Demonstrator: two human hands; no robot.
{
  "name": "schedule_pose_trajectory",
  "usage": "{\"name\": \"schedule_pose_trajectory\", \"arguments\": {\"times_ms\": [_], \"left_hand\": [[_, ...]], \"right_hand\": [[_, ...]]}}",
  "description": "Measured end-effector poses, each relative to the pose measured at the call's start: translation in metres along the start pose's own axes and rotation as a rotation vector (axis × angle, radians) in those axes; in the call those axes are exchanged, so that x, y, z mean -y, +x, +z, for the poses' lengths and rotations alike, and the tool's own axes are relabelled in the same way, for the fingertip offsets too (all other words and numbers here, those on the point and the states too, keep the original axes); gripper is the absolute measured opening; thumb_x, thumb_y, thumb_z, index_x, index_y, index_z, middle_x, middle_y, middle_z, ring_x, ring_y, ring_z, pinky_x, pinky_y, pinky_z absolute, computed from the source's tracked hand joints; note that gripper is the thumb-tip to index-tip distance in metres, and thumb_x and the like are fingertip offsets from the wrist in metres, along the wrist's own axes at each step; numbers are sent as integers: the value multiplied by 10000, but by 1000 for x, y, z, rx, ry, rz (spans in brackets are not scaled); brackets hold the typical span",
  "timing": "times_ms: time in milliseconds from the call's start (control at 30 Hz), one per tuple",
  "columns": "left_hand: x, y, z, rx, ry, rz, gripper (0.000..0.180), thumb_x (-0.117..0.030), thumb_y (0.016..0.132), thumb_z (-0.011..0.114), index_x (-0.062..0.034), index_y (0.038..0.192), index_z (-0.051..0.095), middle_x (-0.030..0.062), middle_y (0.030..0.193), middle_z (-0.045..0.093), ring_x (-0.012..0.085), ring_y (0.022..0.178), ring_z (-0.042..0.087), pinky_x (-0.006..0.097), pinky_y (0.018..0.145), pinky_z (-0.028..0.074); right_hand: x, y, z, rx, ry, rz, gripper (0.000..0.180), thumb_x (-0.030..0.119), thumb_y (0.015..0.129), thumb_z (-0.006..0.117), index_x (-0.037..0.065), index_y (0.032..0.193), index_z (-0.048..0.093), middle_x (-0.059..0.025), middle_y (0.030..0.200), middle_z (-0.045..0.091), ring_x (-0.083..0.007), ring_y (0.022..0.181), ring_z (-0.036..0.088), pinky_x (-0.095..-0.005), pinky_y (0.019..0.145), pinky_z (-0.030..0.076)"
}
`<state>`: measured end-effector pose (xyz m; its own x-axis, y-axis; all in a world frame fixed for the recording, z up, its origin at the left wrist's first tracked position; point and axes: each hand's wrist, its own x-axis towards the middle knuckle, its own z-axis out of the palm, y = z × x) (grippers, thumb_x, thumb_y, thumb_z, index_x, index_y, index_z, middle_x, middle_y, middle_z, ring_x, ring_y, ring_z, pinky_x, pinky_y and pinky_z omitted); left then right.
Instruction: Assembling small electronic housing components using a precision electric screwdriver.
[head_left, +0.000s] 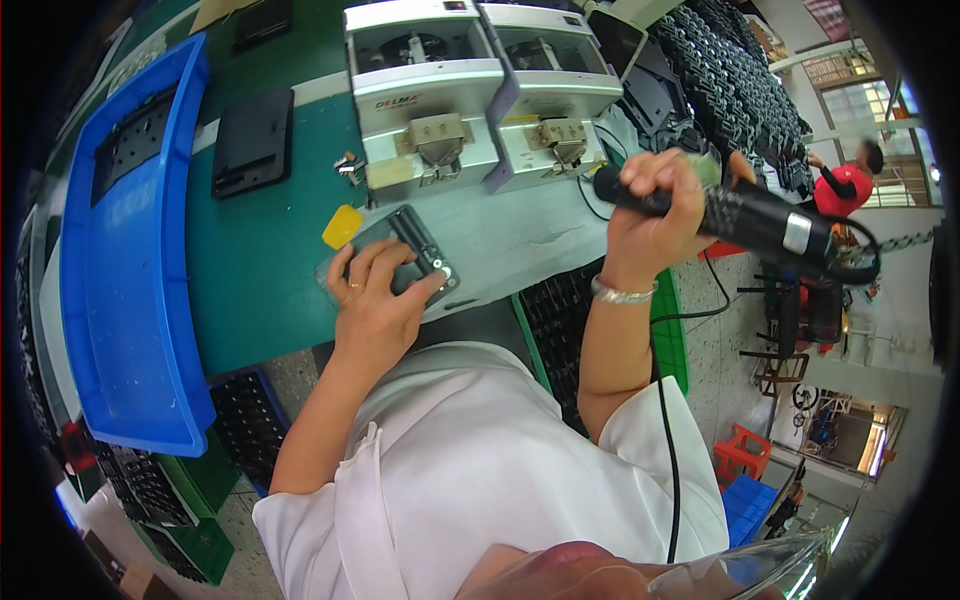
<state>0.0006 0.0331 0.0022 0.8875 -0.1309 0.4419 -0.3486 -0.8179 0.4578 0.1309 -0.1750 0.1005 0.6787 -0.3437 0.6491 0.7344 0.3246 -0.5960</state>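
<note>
My right hand [665,205] is wrapped round a black electric screwdriver [765,225], raised above the right side of the bench. Its narrow end points left, and a cord loop and chain are at its other end. On the bench, my left hand [380,295] rests over a dark grey rectangular plastic part [418,232], fingers bent and thumb reaching its right side. Small round metal pieces [441,270] sit by the thumb tip. The palm hides much of the part. Just beyond it lies a yellow piece [342,226].
Two grey screw-feeder machines [430,95] stand at the back. A blue tray [135,330] is on the left, beside a black panel [253,140]. Loose small metal pieces [349,166] lie near the feeders. Dark metal parts [735,90] are heaped at back right. Another person [845,188] is far right.
</note>
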Motion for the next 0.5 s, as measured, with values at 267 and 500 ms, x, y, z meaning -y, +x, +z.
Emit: {"name": "schedule_pose_trajectory", "arguments": {"times_ms": [267,500], "left_hand": [[-2,5,1,16,30,-34,326,-16,697,626,-241,910,727,46,1022,576,270,1122,514,464,1032,240],[-3,7,1,45,43,-46,336,-6,693,623,-238,914,725,52,1012,579,277,1106,525,475,1025,253]], "right_hand": [[-27,29,-17,104,-78,51,521,-35,825,543,32,1295,328,-73,611,514,-145,482,511,-339,504,484],[-32,25,-20,118,-21,100,513,-39,811,574,9,1263,337,-72,586,537,-137,474,529,-322,526,516]]}}
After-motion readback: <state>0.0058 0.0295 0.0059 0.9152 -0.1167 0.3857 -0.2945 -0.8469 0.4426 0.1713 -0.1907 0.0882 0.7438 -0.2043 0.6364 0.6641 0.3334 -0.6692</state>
